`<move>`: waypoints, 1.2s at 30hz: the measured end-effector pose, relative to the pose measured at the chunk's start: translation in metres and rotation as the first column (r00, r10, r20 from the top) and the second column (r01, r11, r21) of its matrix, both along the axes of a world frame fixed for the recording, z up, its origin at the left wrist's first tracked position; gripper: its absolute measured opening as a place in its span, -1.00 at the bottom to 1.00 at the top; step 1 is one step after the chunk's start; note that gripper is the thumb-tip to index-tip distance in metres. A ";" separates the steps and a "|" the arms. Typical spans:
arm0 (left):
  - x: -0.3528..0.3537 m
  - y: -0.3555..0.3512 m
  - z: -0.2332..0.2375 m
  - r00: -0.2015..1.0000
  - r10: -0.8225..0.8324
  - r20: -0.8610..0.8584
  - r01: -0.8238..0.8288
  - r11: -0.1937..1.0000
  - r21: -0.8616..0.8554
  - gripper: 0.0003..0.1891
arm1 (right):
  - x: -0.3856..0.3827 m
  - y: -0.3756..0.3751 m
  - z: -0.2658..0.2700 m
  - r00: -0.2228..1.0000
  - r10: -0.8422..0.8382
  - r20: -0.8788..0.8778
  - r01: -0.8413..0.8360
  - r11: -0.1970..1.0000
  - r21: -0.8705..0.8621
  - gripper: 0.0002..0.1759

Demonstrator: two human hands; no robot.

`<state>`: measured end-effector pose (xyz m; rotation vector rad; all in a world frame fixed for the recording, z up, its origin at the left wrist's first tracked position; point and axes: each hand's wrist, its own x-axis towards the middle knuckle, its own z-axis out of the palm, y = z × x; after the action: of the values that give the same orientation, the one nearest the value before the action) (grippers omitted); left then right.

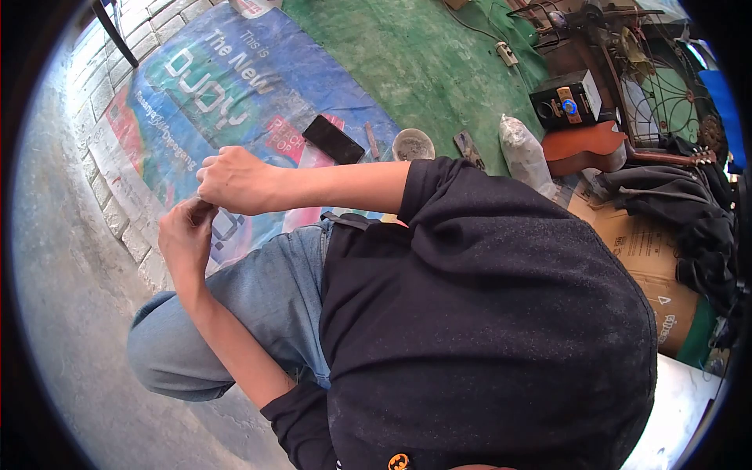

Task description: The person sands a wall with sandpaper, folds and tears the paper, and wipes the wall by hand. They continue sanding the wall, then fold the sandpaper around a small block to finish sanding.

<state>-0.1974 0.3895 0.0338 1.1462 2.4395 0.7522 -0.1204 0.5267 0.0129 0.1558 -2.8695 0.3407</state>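
Note:
My right hand (235, 182) is closed, its back turned up and its fingers curled. My left hand (185, 235) meets it from below, with fingertips pinched together against the right fingers. Whatever is between them is too small and hidden to make out. Both hands are above a printed banner (196, 74) on the ground, in front of my jeans (266, 290). Past my right forearm lie a black phone (334, 139), a thin stick-like piece (372, 141) and a round bowl (413, 145) with greyish contents.
A dark flat piece (468, 149) and a white filled sack (523, 153) are on the green mat (352, 47). Further right are a black speaker box (565, 100), a guitar (583, 149), dark cloth (689, 204) and cardboard (638, 243). Concrete floor (70, 298) lies to the left.

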 end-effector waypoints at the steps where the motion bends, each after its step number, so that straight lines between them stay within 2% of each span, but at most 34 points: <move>1: 0.000 0.000 0.000 1.000 0.000 -0.012 0.000 1.000 0.000 -0.86 | 0.000 0.000 0.000 1.000 0.000 -0.010 0.000 1.000 0.002 -0.95; 4: 0.000 0.000 0.001 0.999 -0.009 -0.052 0.006 0.998 -0.067 -0.86 | 0.000 0.000 0.000 1.000 0.009 -0.008 -0.009 1.000 0.021 -0.94; 11: 0.000 0.000 0.002 0.998 0.037 -0.059 -0.042 0.995 -0.088 -0.86 | -0.001 0.004 -0.004 0.999 0.025 -0.041 -0.025 1.000 -0.012 -0.94; 16: 0.003 -0.002 0.006 0.991 0.081 -0.104 -0.093 0.989 -0.117 -0.88 | 0.005 0.007 -0.003 0.984 0.065 -0.166 -0.097 0.977 -0.192 -0.96; 20: 0.003 -0.001 0.007 0.993 0.080 -0.091 -0.090 0.990 -0.110 -0.88 | 0.005 0.008 -0.007 0.998 0.045 -0.044 -0.055 0.965 -0.257 -0.94; 23: 0.003 -0.001 0.005 0.994 0.086 -0.067 -0.092 0.992 -0.086 -0.87 | 0.003 0.009 -0.008 1.000 0.026 0.005 -0.024 0.949 -0.314 -0.92; 25: -0.001 -0.002 -0.002 0.999 0.029 -0.031 -0.029 0.999 0.024 -0.85 | 0.004 0.011 -0.006 0.999 0.031 0.042 -0.016 0.946 -0.324 -0.91; 31: -0.007 -0.005 -0.011 0.998 0.027 0.055 -0.031 0.997 0.072 -0.85 | 0.008 0.008 -0.005 0.993 0.062 0.098 -0.023 0.935 -0.355 -0.87; 36: -0.007 -0.004 -0.009 0.993 -0.038 0.108 0.019 0.985 0.173 -0.85 | 0.009 0.011 0.001 0.992 0.088 0.094 -0.050 0.937 -0.345 -0.86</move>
<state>-0.2044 0.3856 0.0247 1.1651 2.2981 1.0056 -0.1112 0.5373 0.0140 0.1783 -2.8575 0.8788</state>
